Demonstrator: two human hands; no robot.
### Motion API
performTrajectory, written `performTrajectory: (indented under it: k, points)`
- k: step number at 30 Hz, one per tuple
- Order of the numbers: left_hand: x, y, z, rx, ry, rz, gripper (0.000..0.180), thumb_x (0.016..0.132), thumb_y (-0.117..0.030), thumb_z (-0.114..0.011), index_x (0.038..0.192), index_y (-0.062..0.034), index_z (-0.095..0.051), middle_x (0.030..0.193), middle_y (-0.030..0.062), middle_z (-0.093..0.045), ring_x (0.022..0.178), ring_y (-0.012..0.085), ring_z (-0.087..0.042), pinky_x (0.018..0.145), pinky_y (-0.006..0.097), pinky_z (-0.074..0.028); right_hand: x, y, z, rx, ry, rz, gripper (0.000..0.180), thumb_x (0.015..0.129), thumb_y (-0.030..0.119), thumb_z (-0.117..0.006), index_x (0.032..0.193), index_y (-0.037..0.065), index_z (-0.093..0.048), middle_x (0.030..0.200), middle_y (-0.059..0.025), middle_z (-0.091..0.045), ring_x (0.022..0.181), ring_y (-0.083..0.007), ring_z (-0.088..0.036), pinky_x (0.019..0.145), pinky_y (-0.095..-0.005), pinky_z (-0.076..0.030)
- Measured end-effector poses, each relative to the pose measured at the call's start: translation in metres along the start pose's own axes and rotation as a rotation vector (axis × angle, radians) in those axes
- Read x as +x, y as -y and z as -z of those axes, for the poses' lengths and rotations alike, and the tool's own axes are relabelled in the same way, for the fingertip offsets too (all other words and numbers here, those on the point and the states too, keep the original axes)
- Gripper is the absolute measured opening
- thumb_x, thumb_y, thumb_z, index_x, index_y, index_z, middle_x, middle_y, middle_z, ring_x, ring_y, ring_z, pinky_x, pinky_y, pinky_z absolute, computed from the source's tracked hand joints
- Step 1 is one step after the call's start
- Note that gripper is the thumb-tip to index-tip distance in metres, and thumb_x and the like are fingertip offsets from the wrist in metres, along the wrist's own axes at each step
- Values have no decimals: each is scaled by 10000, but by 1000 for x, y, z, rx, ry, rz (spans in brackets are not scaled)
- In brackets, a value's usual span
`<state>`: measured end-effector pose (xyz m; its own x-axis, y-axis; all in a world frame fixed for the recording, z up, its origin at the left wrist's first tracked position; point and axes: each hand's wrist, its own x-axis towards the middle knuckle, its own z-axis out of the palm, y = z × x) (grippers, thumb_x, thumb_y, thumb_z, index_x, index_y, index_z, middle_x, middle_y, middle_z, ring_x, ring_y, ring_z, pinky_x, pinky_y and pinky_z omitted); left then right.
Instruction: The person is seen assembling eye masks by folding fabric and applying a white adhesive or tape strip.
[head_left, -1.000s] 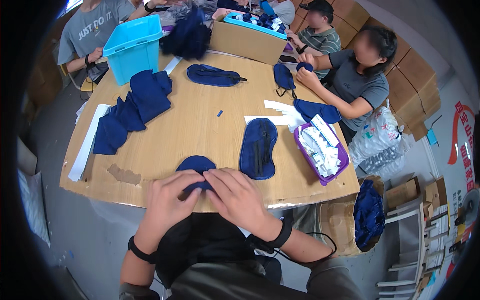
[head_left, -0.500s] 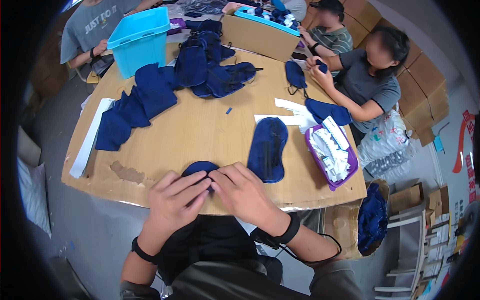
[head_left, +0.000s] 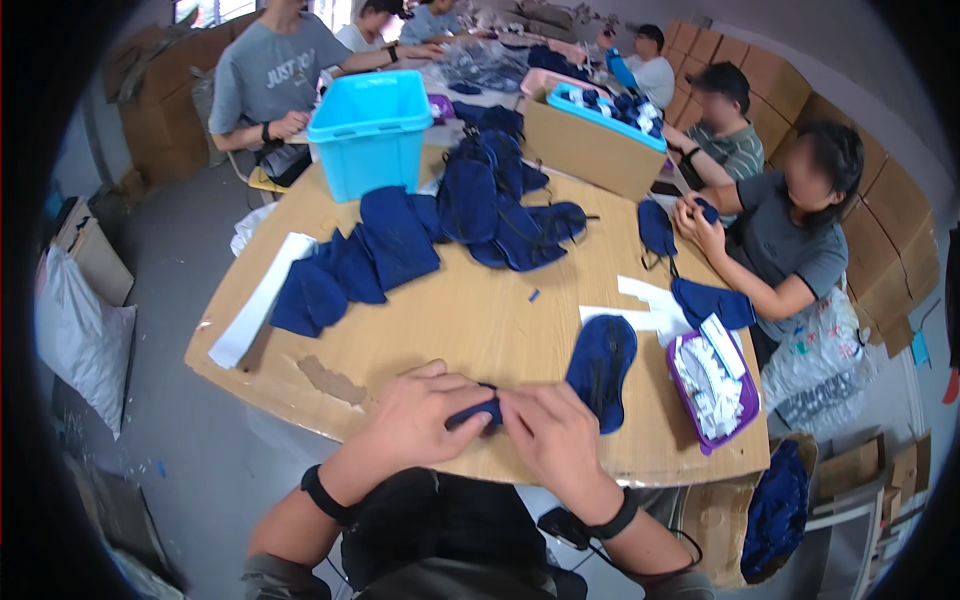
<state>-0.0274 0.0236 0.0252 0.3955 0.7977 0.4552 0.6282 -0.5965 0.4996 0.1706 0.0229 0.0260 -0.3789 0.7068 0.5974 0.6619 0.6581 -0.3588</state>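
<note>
At the table's near edge, a dark blue eye mask (head_left: pixel 478 411) is bunched or folded between my two hands, mostly covered by my fingers. My left hand (head_left: pixel 424 414) grips its left side, the thumb lying across the front. Closed on its right end is my right hand (head_left: pixel 548 428), fingertips pinched together. Just right of that hand lies a flat blue eye mask (head_left: pixel 592 372) with black straps. Farther right stands a purple basket (head_left: pixel 688 412) full of small white labels.
Blue fabric pieces (head_left: pixel 400 245) and a heap of eye masks (head_left: pixel 470 200) cover the far left and middle of the table (head_left: pixel 480 320). Behind them stand a light-blue bin (head_left: pixel 370 160) and a cardboard box (head_left: pixel 590 150). A co-worker (head_left: pixel 800 225) sits at the right, holding something dark blue.
The view has shifted, so the table sits lower and farther right. My left thumb now lies across the mask, which looks more tightly bunched. Both hands keep hold of it.
</note>
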Motion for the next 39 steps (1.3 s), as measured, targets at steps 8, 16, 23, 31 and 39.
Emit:
performTrajectory:
  k: [8,16,23,31,39]
  points:
    - [-10,7,-16,170,-193,-128,259,784,-177,-734,1024,-80,-734,1168,62,-668,1238,295,-555,1040,482,-442,9,11,8,-193,351,101,248,775,114,-719,988,4,-654,997,-127,-670,880,-298,-648,801,-380,-536]
    - [-1,7,3,92,-14,32,257,773,-229,-756,1018,-151,-757,1078,11,-729,1165,209,-626,1124,558,-317,36,-8,16,5,488,-9,221,839,178,-672,998,24,-682,920,-163,-670,886,-342,-634,797,-427,-528]
    - [13,22,-8,186,50,-52,219,890,-269,-621,1007,-139,-754,1172,17,-686,1341,262,-465,1172,552,-224,8,1,-2,-127,217,140,351,792,90,-647,1123,-22,-614,993,-180,-678,952,-340,-658,754,-390,-554]
    - [22,29,-27,248,4,-170,255,912,-243,-586,1044,-68,-717,1359,89,-554,1446,305,-295,1189,525,-201,8,2,-17,-403,238,150,447,774,45,-616,1187,-93,-517,890,-183,-650,831,-310,-676,678,-377,-561]
    - [7,36,-19,-86,-30,-84,365,829,-201,-675,1157,-54,-609,1202,140,-621,1297,368,-470,1074,504,-377,44,-9,6,-268,543,55,356,826,164,-653,1097,-59,-592,761,-203,-671,713,-297,-695,636,-359,-563]
